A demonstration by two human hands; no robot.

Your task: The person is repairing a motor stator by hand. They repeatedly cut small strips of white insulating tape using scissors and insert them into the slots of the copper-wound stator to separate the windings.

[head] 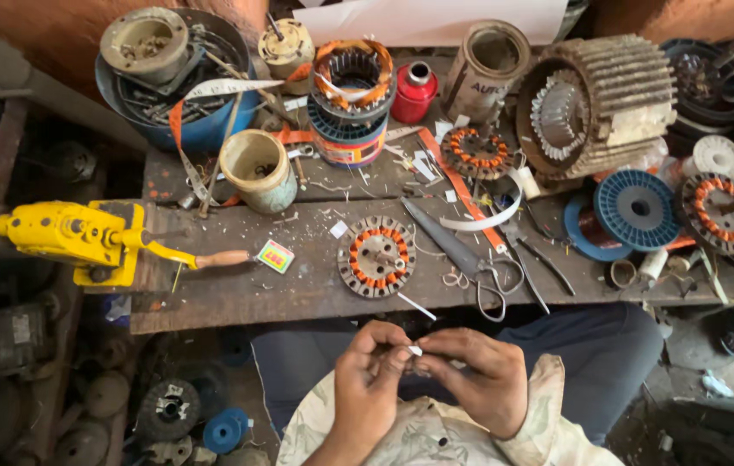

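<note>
My left hand and my right hand meet close to my chest, below the front edge of the wooden workbench. Between their fingertips they pinch a small white strip, like a bit of paper or sleeve; what else they hold is hidden by the fingers. Straight ahead on the bench lies a round motor stator with orange copper windings. A thin white stick lies just in front of it.
Scissors and pliers lie right of the stator. A yellow hand winder is clamped at the left edge. Cups, a blue tub, a red can, a large finned motor housing, wire spools and more stators crowd the back.
</note>
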